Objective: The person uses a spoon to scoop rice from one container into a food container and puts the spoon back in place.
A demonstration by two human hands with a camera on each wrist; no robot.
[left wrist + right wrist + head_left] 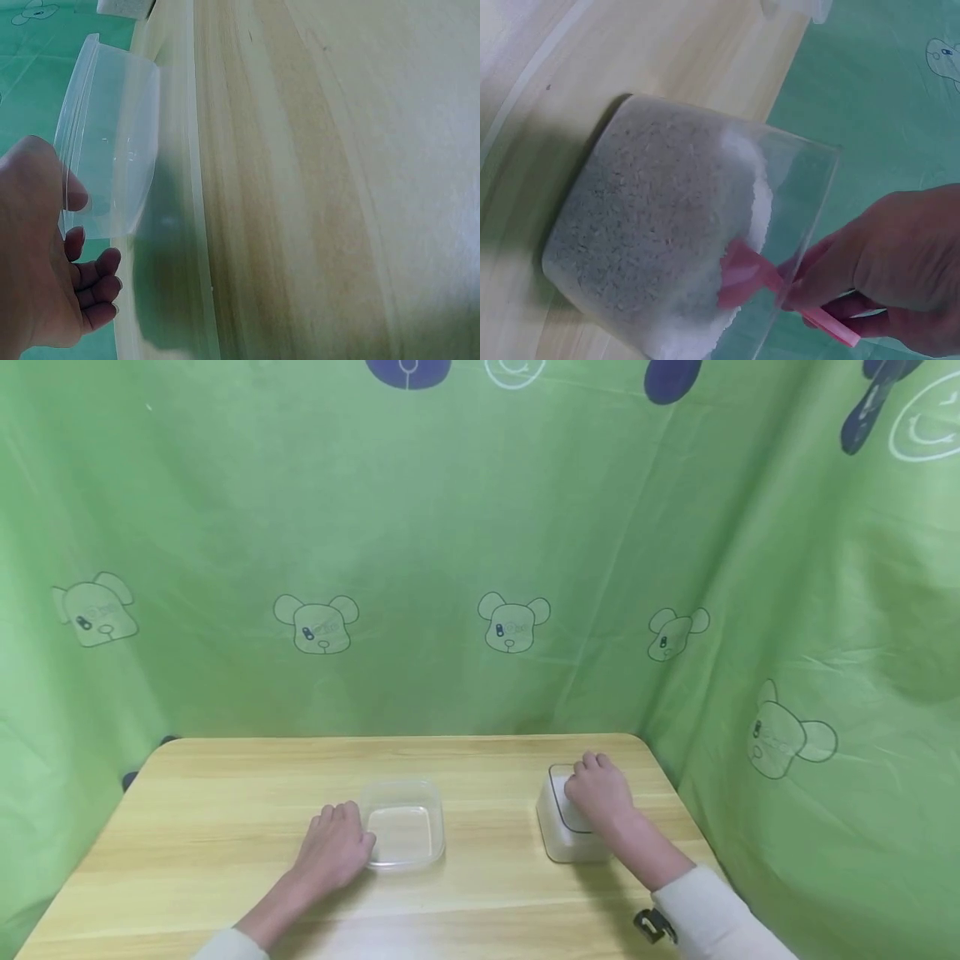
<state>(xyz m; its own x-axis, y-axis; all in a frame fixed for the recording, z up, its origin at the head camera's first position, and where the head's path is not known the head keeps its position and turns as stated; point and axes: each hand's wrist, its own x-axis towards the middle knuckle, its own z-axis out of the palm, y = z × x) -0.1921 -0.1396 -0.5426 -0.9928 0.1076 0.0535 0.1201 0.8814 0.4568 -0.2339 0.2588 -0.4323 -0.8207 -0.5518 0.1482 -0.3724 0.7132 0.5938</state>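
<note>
My left hand pinches the near-left rim of a clear plastic container, thumb inside the wall and fingertips outside, as the left wrist view shows. Nothing shows inside that container. Over at the right, my right hand is at the top of a clear square bin of white rice. It grips the handle of a pink scoop, whose head reaches down into the rice. In the head view the hand hides the scoop.
Both containers stand on a light wood-grain table, with bare tabletop between them. A green curtain printed with bear faces hangs behind the table and along its right side. A dark clip hangs by the right sleeve.
</note>
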